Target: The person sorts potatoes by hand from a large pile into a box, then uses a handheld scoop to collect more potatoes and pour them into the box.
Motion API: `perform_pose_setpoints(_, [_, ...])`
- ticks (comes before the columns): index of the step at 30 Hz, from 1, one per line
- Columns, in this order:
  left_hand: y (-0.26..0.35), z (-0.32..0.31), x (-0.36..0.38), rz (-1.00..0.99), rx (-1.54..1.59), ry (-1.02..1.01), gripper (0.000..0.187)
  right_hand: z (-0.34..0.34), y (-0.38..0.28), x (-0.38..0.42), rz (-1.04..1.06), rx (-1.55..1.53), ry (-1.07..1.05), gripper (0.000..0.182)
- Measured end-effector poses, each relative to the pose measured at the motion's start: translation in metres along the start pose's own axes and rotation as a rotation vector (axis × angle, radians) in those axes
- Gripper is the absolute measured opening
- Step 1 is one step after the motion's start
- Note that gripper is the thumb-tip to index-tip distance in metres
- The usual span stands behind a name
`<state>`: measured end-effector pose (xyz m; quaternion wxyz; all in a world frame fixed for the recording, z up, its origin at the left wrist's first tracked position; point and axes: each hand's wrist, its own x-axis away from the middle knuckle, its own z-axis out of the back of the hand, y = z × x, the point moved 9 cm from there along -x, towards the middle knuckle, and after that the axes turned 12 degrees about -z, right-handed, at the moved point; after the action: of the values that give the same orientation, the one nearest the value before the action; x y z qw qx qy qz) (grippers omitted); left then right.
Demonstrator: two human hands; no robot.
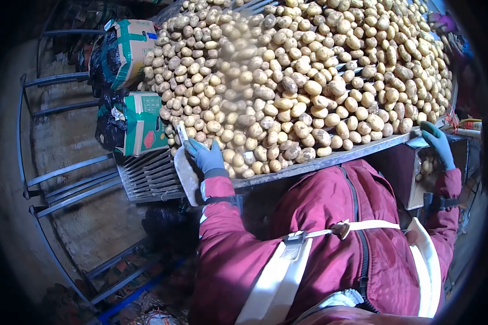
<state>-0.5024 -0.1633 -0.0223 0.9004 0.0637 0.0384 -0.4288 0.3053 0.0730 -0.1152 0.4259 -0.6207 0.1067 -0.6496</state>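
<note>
Potatoes lie in a broad heap across the upper middle and upper right of the frame, many small ones toward the left of the heap and larger ones toward its right. Under them is a slatted metal counter, its bars bare at centre left and its front rim sloping up toward the right. A maroon jacket with pale straps fills the lower middle. Grey metal frames stand along the left side. Two green-and-tan cartons, one at upper left and one just below it, sit beside the heap with black plastic against them. At right, below the rim, an open box holds more potatoes. A pale flat panel stands at the heap's lower left corner. The gloved left hand has its fingers against that panel; whether it grips it, I cannot tell. The gloved right hand is loosely unfolded at the counter's right end, above the box, with nothing visible in its grasp.
</note>
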Motion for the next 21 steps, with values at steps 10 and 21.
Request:
perform_pose_setpoints(10, [-0.005,0.066,0.013,-0.118,0.355,0.223,0.045,-0.204,-0.126,0.000,0.042,-0.159,-0.353,0.039])
perform_pose_setpoints(21, [0.297,0.102,0.107,-1.035,0.816,-0.116,0.039,-0.358,-0.154,0.040,-0.412,-0.283,-1.036,0.082])
